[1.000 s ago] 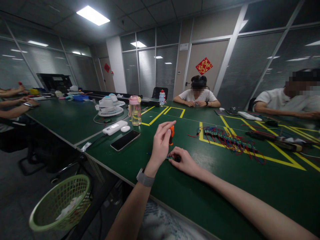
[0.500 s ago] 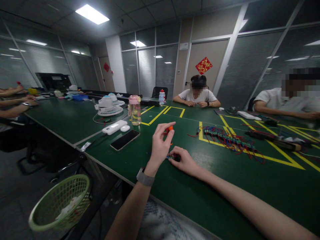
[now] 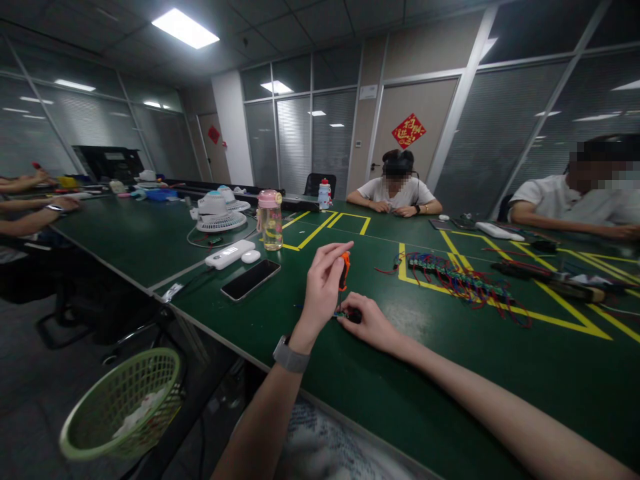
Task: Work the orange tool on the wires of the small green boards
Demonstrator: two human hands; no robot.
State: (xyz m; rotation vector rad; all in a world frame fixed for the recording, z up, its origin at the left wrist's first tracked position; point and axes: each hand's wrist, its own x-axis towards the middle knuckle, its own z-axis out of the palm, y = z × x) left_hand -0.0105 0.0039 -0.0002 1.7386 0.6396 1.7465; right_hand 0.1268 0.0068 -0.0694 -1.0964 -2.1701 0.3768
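My left hand (image 3: 320, 293) is raised over the green table (image 3: 440, 373) with its fingers pinched round the orange handle of a small screwdriver (image 3: 344, 270), held upright. Its tip points down at a small dark part (image 3: 350, 315) lying on the table. My right hand (image 3: 370, 323) rests on the table and presses that part down with closed fingers. A grey watch sits on my left wrist.
A black phone (image 3: 250, 280), a white remote (image 3: 229, 255), a pink-lidded bottle (image 3: 270, 221) and two small fans (image 3: 216, 213) lie to the left. A pile of red and blue wired parts (image 3: 463, 283) lies right. Other people sit around the table. A green basket (image 3: 123, 413) stands below left.
My left fingers have turned the orange handle slightly between frames; both hands stay in the same place.
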